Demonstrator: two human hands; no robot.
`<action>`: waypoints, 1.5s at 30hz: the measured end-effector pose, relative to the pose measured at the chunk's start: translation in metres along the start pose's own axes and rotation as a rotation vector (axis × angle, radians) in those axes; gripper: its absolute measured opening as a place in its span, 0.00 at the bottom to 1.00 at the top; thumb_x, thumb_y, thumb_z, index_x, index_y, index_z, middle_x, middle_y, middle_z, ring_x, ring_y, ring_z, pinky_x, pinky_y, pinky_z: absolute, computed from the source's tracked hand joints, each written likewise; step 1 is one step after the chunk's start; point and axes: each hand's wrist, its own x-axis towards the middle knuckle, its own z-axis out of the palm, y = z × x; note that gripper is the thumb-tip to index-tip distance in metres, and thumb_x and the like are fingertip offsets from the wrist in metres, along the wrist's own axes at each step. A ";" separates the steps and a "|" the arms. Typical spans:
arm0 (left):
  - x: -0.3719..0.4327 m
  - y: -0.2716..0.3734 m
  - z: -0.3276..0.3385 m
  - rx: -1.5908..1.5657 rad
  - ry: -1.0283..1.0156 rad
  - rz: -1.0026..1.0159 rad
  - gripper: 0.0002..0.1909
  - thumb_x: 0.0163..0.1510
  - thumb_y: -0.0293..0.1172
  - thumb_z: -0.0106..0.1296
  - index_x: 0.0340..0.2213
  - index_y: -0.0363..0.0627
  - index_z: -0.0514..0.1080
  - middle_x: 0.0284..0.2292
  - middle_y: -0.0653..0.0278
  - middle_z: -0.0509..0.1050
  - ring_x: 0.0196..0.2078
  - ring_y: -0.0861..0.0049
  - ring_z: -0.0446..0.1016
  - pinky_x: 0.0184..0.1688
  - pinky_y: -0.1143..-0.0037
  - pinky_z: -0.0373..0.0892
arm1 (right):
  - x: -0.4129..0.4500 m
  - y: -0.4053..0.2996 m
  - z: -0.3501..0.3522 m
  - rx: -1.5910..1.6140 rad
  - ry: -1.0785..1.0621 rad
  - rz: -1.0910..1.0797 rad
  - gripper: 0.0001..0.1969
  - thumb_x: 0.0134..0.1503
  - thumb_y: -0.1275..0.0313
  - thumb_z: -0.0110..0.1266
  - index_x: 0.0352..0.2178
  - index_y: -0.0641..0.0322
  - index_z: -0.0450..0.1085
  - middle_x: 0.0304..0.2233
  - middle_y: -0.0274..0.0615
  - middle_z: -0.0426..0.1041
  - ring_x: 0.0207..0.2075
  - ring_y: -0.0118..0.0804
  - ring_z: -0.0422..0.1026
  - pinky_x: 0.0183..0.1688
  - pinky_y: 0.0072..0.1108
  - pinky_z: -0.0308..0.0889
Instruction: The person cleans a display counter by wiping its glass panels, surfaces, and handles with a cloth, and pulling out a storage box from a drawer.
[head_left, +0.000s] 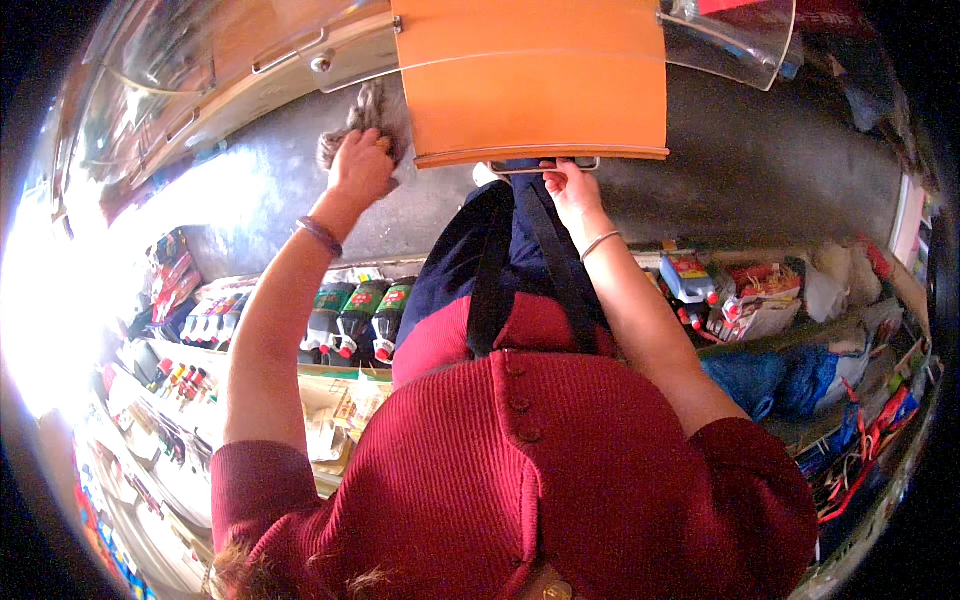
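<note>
My left hand (358, 171) grips a crumpled grey-brown cloth (367, 109), held in front of me to the left of an orange panel (532, 90). The panel looks like a cabinet door or flap, with metal fittings on its sides. A metal pull handle (517, 171) sits at its near edge. My right hand (574, 193) has its fingers closed around the right end of this handle. Part of those fingers is hidden behind the handle and the panel's edge.
Clear curved sheets (735, 56) flank the panel. Wooden fronts with metal handles (291, 52) run off to the left. Dark floor (750, 172) lies below. Behind me, shelves hold dark bottles (352, 319), small sauce bottles (187, 381), packages (757, 292) and blue bags (772, 379).
</note>
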 end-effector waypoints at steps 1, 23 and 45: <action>-0.009 -0.011 0.014 0.070 -0.107 -0.015 0.08 0.41 0.37 0.48 0.25 0.58 0.75 0.30 0.71 0.70 0.41 0.76 0.65 0.42 0.73 0.59 | -0.002 0.000 0.001 -0.010 -0.016 0.008 0.04 0.50 0.77 0.44 0.28 0.63 0.66 0.24 0.46 0.71 0.20 0.31 0.69 0.21 0.16 0.64; 0.011 0.030 -0.017 -0.233 0.216 -0.049 0.14 0.44 0.36 0.44 0.35 0.70 0.72 0.32 0.72 0.67 0.40 0.74 0.63 0.42 0.72 0.57 | 0.009 0.001 -0.005 0.017 0.036 -0.011 0.04 0.50 0.77 0.43 0.28 0.64 0.65 0.24 0.47 0.71 0.19 0.30 0.68 0.19 0.15 0.63; 0.008 0.032 0.012 -0.364 0.517 -0.054 0.05 0.38 0.35 0.49 0.23 0.56 0.71 0.27 0.73 0.68 0.36 0.76 0.66 0.39 0.73 0.61 | 0.000 0.005 0.007 0.024 0.070 -0.062 0.03 0.50 0.75 0.45 0.26 0.62 0.65 0.21 0.45 0.70 0.18 0.28 0.64 0.19 0.14 0.59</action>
